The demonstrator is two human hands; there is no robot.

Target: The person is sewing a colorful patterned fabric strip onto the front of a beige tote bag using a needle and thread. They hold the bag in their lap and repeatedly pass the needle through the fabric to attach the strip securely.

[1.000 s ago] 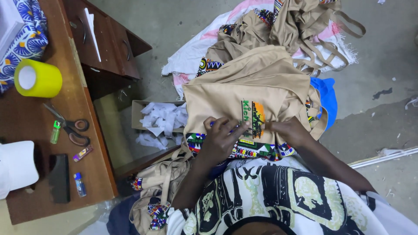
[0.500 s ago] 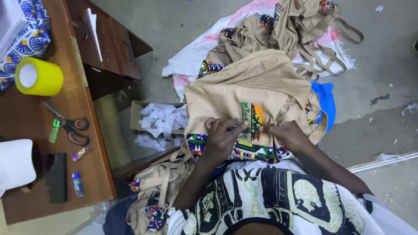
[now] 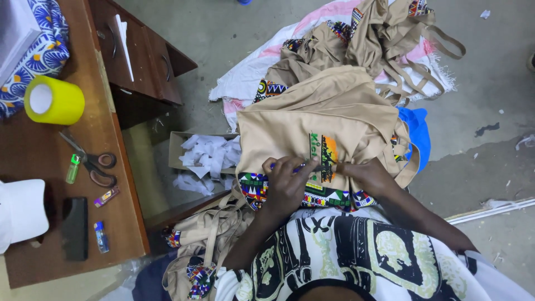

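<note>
Tan bag [image 3: 317,120] is lying across the lap. Left hand [image 3: 287,187] fingers are pinching a thin blue tool, pointing toward 3 o'clock at the orange-green patch [image 3: 323,158]; right hand [image 3: 365,175] fingers are clamping fabric beside it.

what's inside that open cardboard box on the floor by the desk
The box holds a heap of white paper scraps; more scraps spill onto the floor below it. The tan bag covers its right end, so anything there is hidden, as is the bottom.
</note>
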